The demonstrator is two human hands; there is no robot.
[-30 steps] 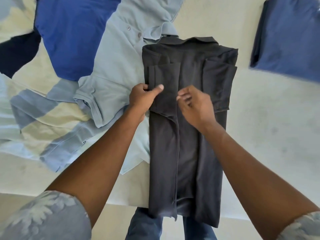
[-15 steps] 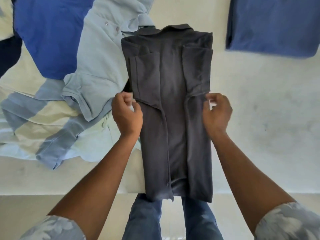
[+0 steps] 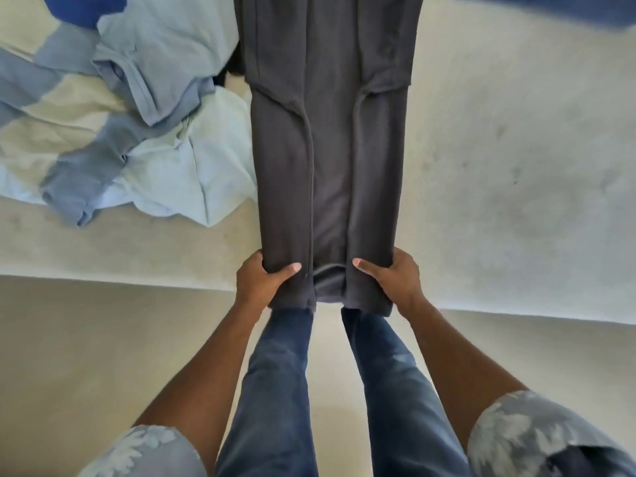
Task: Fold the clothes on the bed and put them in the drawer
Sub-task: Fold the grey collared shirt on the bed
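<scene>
standing against the near edge of the bed [image 3: 499,187], the person shows jeans [image 3: 275,390] and patterned sleeves at the bottom of the frame, with bare floor [image 3: 69,339] on either side.

just above the legs, both hands hold the hem of the dark grey shirt [image 3: 327,149], which hangs a little over the mattress edge. the left hand [image 3: 265,284] is curled round the left corner of the hem, thumb on top and fingers wrapped round the side. the right hand [image 3: 392,284] grips the right corner the same way.

from the hem the shirt runs straight up the middle of the frame and out of its top. its two sides are already turned in, so it lies as a long narrow strip.

this looks like the lengthwise fold: the width is done, the length is not. the next move probably calls for lifting the hem and carrying it up toward the collar end, keeping both corners level so the turned-in sides do not slip open.

to the left of the strip, unfolded clothes are heaped: a pale blue and cream striped garment [image 3: 86,139] and a light blue shirt [image 3: 165,53], touching the grey one's left edge. at the upper right, blurred, lies a blue garment [image 3: 568,8], well apart from the grey shirt. no drawer is in view.
</scene>
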